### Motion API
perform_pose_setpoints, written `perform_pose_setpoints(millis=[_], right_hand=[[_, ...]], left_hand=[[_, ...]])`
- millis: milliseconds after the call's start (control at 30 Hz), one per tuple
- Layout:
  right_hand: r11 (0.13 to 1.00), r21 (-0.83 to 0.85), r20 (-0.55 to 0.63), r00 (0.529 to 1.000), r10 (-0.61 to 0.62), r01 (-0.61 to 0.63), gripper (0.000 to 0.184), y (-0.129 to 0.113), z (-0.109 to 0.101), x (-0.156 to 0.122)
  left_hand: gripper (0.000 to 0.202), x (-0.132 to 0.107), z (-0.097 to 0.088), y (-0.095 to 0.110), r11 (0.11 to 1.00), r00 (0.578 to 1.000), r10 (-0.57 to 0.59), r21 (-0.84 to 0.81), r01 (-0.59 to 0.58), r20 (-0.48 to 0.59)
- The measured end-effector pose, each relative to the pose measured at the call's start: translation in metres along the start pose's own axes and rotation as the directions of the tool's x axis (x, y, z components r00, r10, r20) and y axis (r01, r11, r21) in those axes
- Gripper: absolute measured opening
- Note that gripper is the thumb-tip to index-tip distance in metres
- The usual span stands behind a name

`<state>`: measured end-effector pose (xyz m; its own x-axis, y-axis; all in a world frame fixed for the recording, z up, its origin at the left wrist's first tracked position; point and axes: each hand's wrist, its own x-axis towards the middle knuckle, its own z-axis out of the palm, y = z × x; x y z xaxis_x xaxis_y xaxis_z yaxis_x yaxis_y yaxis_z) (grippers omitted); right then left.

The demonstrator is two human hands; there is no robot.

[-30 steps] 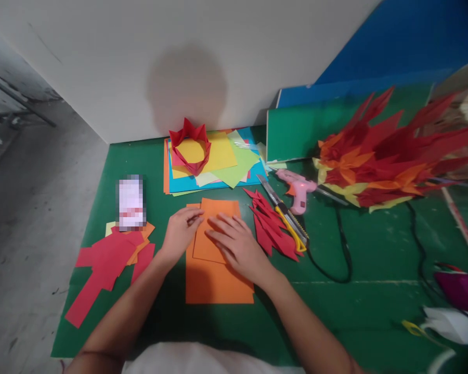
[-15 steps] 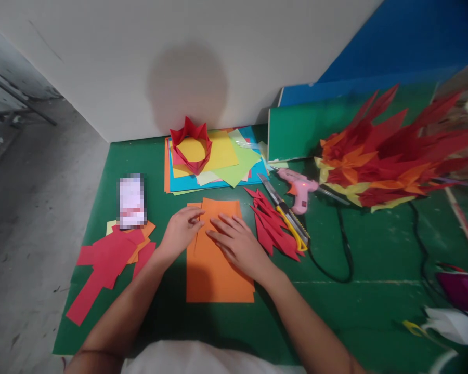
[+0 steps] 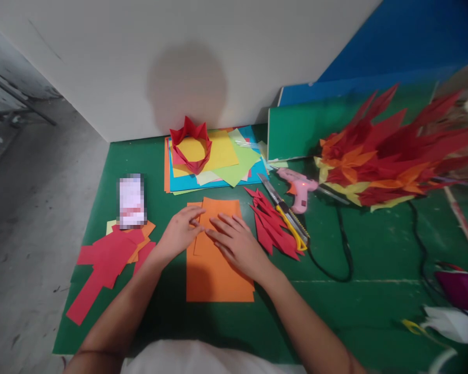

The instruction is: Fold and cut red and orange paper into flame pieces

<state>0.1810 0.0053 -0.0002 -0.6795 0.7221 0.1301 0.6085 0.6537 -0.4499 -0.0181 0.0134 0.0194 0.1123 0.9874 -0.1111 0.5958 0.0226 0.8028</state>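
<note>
An orange paper sheet (image 3: pixel 218 275) lies on the green mat (image 3: pixel 354 306) in front of me, with a second orange piece folded over its upper part. My left hand (image 3: pixel 179 234) rests on the sheet's left edge, thumb and fingers pinching the fold. My right hand (image 3: pixel 236 241) lies flat on the orange paper, fingers stretched out and pointing left, pressing it down. The fingertips of both hands almost meet.
Red paper spikes (image 3: pixel 273 228) and a yellow utility knife (image 3: pixel 286 215) lie right of my right hand, with a pink glue gun (image 3: pixel 300 189) and its black cord. Coloured sheets and a red paper crown (image 3: pixel 191 145) sit behind. A phone (image 3: pixel 131 201) and red cut-outs (image 3: pixel 105 259) lie left.
Both hands stay on the orange paper; the left fingers have shifted slightly along the fold. The folded flap lies flatter than a second ago.
</note>
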Motion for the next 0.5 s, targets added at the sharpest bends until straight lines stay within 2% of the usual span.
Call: perform_pose_setpoints(millis=[500], right_hand=[[0.999, -0.020, 0.010, 1.000, 0.025, -0.025, 0.033, -0.0045, -0.0023, 0.0011]], left_hand=[[0.036, 0.0001, -0.0011, 0.0024, 0.999, 1.000, -0.016, -0.033, 0.016, 0.005]])
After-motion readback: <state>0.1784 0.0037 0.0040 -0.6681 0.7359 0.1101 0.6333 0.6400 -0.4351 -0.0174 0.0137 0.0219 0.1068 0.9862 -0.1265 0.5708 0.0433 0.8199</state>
